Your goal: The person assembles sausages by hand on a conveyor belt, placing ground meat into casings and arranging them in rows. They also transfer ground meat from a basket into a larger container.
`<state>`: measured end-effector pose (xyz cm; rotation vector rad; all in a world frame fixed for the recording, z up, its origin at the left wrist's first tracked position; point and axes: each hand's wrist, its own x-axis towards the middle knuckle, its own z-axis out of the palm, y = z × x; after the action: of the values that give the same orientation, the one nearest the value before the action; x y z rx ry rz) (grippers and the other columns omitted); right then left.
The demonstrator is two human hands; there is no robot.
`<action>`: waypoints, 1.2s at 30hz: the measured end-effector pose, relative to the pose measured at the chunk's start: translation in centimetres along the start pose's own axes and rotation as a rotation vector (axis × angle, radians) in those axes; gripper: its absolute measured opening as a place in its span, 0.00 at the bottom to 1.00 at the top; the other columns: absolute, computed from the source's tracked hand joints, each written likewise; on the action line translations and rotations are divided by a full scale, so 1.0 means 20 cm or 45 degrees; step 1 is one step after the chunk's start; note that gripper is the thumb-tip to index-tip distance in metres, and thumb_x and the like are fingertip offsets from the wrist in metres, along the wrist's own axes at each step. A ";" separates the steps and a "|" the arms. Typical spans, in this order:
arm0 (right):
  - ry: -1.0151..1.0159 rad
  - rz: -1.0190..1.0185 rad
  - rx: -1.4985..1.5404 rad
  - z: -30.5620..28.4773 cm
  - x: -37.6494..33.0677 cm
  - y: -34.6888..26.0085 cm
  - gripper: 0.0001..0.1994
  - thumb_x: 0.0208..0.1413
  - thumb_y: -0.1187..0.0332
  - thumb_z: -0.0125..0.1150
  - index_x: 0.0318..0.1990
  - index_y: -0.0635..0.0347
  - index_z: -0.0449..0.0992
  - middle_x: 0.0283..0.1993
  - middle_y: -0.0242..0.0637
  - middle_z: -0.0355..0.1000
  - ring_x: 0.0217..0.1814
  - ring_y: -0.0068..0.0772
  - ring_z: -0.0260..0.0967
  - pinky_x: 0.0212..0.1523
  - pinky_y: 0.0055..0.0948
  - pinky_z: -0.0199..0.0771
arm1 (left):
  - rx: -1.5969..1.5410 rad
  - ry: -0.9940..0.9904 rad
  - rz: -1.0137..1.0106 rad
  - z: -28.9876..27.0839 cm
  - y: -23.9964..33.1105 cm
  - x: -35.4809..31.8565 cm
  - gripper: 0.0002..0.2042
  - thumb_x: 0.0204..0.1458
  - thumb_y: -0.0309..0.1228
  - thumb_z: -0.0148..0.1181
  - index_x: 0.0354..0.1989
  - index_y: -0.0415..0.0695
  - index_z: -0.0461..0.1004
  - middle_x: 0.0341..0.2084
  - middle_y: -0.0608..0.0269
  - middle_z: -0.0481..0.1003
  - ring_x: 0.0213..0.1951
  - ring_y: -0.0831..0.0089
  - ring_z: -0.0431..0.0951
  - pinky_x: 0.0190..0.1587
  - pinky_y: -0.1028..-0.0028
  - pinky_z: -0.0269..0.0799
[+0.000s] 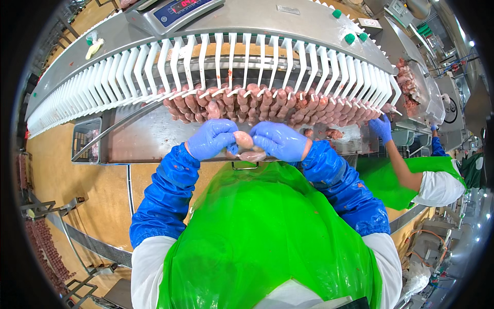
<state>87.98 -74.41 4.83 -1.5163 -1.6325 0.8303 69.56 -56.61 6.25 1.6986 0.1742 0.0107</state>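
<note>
Sausages [245,144] pinched between two blue-gloved hands, left hand [212,138] and right hand [279,140] both closed on the pink links, held just in front of the green apron [257,226], more sausages hanging from white hooks [231,62] above a steel tray [139,139], another person's gloved hand [381,127] at the right.

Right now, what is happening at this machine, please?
A person in blue gloves and a green apron holds a pale sausage link between the left hand and right hand, over a steel tray. Behind it, sausages hang from a row of white hooks. A co-worker's gloved hand reaches the row's right end.
</note>
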 end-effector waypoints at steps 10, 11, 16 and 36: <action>0.051 0.185 0.750 -0.12 -0.01 -0.14 0.16 0.66 0.58 0.53 0.39 0.63 0.80 0.31 0.34 0.73 0.32 0.23 0.71 0.39 0.26 0.71 | 0.044 0.017 0.131 0.17 -0.07 -0.10 0.07 0.58 0.28 0.52 0.35 0.38 0.76 0.27 0.62 0.78 0.31 0.75 0.77 0.34 0.74 0.73; -0.049 0.235 0.690 -0.15 -0.03 -0.09 0.15 0.68 0.62 0.50 0.38 0.63 0.80 0.34 0.34 0.73 0.36 0.26 0.71 0.43 0.27 0.71 | -0.065 0.064 0.110 0.19 -0.09 -0.11 0.08 0.58 0.28 0.53 0.37 0.37 0.76 0.29 0.61 0.78 0.32 0.75 0.78 0.35 0.73 0.74; -0.507 -0.074 0.482 -0.06 0.00 -0.08 0.14 0.66 0.61 0.53 0.40 0.61 0.81 0.40 0.37 0.73 0.47 0.31 0.70 0.52 0.32 0.68 | -0.108 0.477 0.186 0.12 -0.34 -0.21 0.08 0.60 0.26 0.50 0.42 0.37 0.74 0.35 0.64 0.76 0.36 0.77 0.74 0.41 0.78 0.71; 0.005 0.247 -0.822 0.00 0.87 -0.18 0.18 0.56 0.53 0.52 0.35 0.55 0.83 0.39 0.49 0.77 0.42 0.53 0.75 0.45 0.47 0.75 | 0.583 1.290 -0.094 -0.05 -0.53 0.12 0.24 0.64 0.42 0.48 0.65 0.42 0.61 0.51 0.42 0.74 0.49 0.48 0.78 0.50 0.58 0.73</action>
<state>85.76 -57.50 9.57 -2.1378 -1.8743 0.4012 70.62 -54.04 -4.34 1.9983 1.0536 0.8380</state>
